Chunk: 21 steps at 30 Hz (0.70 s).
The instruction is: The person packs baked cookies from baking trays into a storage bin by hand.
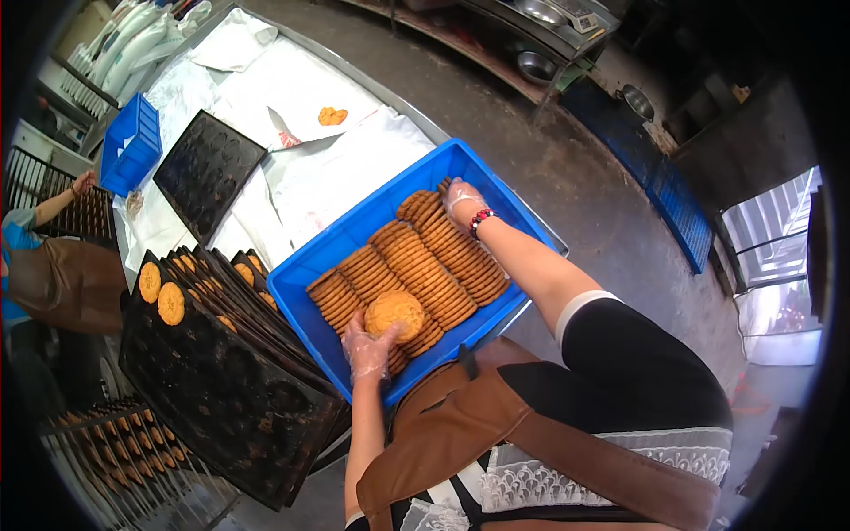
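A blue crate (292,276) holds rows of round golden-brown cookies (423,270) standing on edge. My left hand (367,347), in a clear plastic glove, grips a round cookie (395,317) whose flat face shows above the near rows. At the far end of the crate, my right hand (462,205), also gloved and with a beaded bracelet at the wrist, has its fingers closed at the end of a cookie row. Dark cookies show beside those fingertips.
Left of the crate lean stacked black trays (221,380) with some cookies. On the white-covered table (328,181) lie another black tray (210,174), a scraper and cookie pieces. A smaller blue crate (131,146) and a co-worker (66,274) are at left.
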Each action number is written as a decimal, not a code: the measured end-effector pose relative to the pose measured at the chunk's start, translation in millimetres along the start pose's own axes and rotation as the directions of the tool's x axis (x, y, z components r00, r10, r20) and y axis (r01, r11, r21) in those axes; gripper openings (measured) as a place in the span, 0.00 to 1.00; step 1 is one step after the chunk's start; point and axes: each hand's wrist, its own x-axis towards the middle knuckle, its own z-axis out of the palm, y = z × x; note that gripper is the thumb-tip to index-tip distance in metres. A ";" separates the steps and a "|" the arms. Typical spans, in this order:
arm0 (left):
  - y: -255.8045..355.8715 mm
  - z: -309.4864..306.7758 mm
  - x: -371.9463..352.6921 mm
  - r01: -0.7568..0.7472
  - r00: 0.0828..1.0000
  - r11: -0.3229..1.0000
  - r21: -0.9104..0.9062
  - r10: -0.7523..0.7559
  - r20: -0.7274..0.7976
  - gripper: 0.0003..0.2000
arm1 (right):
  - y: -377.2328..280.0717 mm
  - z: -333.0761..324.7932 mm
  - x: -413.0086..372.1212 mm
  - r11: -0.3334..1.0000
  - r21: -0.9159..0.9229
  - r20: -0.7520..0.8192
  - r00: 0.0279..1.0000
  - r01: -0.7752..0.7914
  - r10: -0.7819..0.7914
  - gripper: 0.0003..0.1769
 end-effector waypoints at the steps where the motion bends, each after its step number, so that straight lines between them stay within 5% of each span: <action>1: -0.9 1.9 0.5 -0.004 1.000 0.998 -0.067 0.004 -0.001 0.52 | 2.7 -2.8 0.6 0.999 -0.031 0.056 0.998 0.010 -0.009 0.21; 8: -7.8 20.6 3.2 -0.186 0.981 0.977 -0.107 0.192 0.040 0.57 | 14.7 -9.5 -21.9 0.992 -0.042 0.069 0.990 0.123 -0.120 0.23; 10: -25.2 34.3 11.5 -0.107 0.983 0.910 -0.401 0.158 0.096 0.55 | 17.9 0.9 -19.5 0.996 0.050 0.087 0.993 0.070 -0.074 0.23; 13: -11.0 25.1 3.7 0.012 0.984 0.882 -0.471 0.074 0.162 0.54 | 12.3 -0.4 -29.5 0.992 0.114 0.058 0.996 0.061 -0.068 0.25; 16: -20.5 31.1 8.0 -0.026 0.981 0.862 -0.506 0.119 0.151 0.54 | 15.2 -16.1 -49.2 0.984 0.072 0.000 0.986 0.166 -0.166 0.27; 21: -11.2 24.0 1.8 0.003 0.982 0.856 -0.517 0.095 0.163 0.55 | 32.4 -13.6 -66.0 0.993 -0.026 -0.030 0.993 0.113 -0.114 0.26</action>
